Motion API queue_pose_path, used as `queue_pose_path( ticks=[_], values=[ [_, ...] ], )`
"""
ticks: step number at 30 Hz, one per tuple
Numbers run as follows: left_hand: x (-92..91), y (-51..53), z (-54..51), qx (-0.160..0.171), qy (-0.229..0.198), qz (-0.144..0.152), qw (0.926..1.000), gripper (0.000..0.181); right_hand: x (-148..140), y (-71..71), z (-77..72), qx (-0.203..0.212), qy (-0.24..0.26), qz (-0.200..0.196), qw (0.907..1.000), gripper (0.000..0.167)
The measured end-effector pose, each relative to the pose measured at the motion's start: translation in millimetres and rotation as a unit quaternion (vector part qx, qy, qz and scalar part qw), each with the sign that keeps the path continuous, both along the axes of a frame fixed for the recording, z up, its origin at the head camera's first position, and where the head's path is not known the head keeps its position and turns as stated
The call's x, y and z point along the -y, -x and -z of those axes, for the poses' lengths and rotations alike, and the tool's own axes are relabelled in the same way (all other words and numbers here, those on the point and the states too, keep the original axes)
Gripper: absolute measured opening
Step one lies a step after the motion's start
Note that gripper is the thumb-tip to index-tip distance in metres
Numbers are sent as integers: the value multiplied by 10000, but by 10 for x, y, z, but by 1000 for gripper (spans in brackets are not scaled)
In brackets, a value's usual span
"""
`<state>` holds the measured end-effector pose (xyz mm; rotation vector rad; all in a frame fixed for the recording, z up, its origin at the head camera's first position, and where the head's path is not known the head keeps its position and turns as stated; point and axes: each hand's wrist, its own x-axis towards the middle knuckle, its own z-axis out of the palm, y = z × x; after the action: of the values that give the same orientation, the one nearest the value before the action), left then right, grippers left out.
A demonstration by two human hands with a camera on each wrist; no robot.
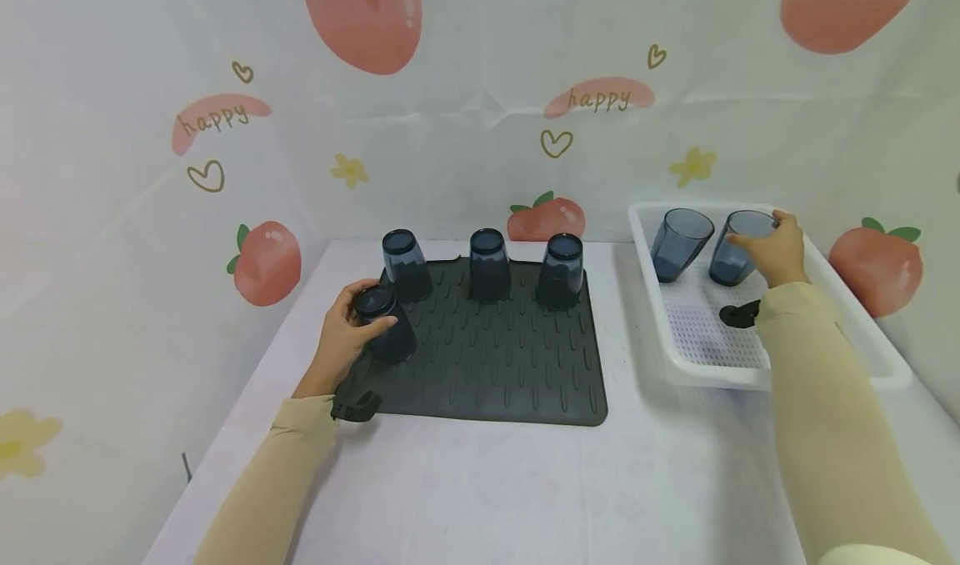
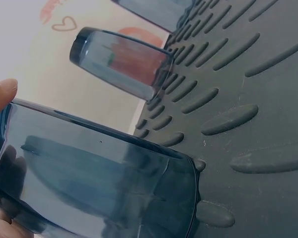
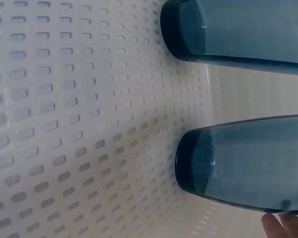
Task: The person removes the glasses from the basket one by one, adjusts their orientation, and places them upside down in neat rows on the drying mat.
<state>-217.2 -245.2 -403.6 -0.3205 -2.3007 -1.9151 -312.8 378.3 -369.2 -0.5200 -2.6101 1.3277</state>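
Observation:
My left hand (image 1: 341, 332) grips an upside-down blue glass (image 1: 392, 332) near its base, at the left part of the dark ribbed drying mat (image 1: 487, 382). In the left wrist view that glass (image 2: 104, 168) has its rim down at the mat. Three more blue glasses stand upside down along the mat's back edge: a left one (image 1: 407, 269), a middle one (image 1: 490, 269) and a right one (image 1: 561, 273). Over in the white basket (image 1: 675, 369), my right hand (image 1: 780, 252) holds an upright blue glass (image 1: 731, 257) near its rim. Left of it another upright glass (image 1: 678, 248) leans slightly.
The basket has a perforated floor (image 3: 64, 109) and raised walls, and stands at the table's right. White table surface (image 1: 510, 490) lies in front of the mat. A patterned white backdrop (image 1: 450, 132) rises directly behind the table.

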Motion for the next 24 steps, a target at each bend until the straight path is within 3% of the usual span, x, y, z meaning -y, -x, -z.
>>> queue_pose_path(
  ticks=[7,12,19,24],
  values=[
    [-34,-35,-71,101,-66,27,9999,68,20,-23,-7,25,1,-37,10000,97],
    [-96,-134,-215,187,-19,14,9998,67,29,-40,-10,1,10,-74,10000,98],
    [-18,-20,-39,72,-33,38,10000,67,8,-71,-19,16,-26,-49,10000,100],
    [-6,-7,-34,91,-52,35,9999,68,-7,-86,-37,133,-139,-132,9997,103]
  ],
)
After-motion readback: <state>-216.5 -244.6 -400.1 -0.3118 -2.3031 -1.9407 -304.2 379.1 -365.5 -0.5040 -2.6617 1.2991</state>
